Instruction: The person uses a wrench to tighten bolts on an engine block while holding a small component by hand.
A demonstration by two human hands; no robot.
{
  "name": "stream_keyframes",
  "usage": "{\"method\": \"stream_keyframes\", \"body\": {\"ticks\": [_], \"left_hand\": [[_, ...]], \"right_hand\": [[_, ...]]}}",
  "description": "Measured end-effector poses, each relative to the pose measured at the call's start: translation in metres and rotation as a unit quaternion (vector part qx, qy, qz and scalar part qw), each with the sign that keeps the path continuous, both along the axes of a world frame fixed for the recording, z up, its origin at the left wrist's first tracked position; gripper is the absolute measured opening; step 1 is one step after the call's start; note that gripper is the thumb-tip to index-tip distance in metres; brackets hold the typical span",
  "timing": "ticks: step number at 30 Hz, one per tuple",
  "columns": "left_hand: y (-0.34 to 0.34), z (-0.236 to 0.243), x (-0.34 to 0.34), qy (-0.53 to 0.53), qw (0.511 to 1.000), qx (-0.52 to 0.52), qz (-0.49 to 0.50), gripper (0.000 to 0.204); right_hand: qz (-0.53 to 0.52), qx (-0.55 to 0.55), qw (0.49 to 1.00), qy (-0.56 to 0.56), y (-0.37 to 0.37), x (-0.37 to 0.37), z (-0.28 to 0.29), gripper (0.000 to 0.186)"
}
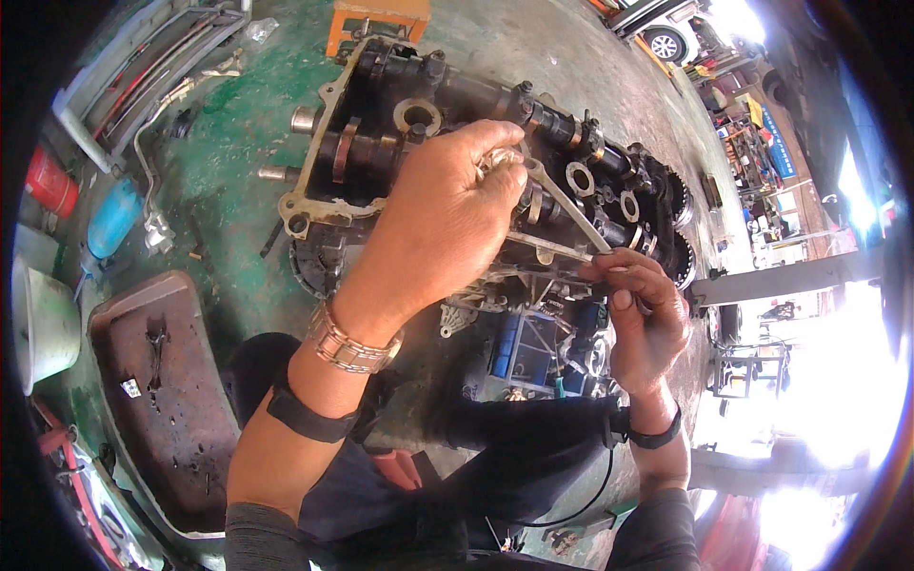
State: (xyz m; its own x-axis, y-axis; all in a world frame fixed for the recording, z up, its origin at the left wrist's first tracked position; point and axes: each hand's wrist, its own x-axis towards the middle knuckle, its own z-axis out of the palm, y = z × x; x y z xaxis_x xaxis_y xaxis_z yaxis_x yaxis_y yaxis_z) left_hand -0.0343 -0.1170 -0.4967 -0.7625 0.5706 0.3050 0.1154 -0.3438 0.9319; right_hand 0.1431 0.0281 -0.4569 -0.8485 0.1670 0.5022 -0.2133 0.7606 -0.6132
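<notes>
An engine's cylinder head (381, 76), black inside with pale rims, camshafts and round openings, lies across the middle before me. My left hand (452, 214) is closed over its middle, thumb and index finger on the head end of a long silver wrench (571, 211); what exactly is under the fingers is partly hidden. My right hand (643, 319) is lower to the right, fingers curled round the wrench's other end at the near rim of the engine. A blue crate-like box (519, 343) with metal parts sits below the engine.
A brown drip tray (143, 447) with dark residue, pale bucket (48, 333), blue cylinder (114, 214), red container (52, 181) and metal rack (95, 109) are at left. An orange stool (376, 21) is beyond. At right are a lift post (781, 281) and a white car (666, 43).
</notes>
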Motion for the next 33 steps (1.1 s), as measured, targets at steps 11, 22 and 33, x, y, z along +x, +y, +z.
{"method": "stream_keyframes", "body": {"ticks": [11, 22, 33], "left_hand": [[0.004, -0.004, 0.001, 0.034, 0.999, 0.022, 0.011, 0.033], [-0.001, 0.002, 0.001, -0.028, 0.999, 0.005, -0.029, 0.032], [0.004, 0.0, 0.004, 0.027, 0.999, 0.038, 0.029, 0.023]], "right_hand": [[-0.007, -0.102, 0.995, -0.009, 0.004, 0.001, -0.002, 0.02], [-0.168, -0.327, 0.927, -0.074, 0.055, -0.049, 0.026, 0.036], [-0.088, -0.052, 0.983, -0.15, 0.045, -0.177, 0.056, 0.063]]}}
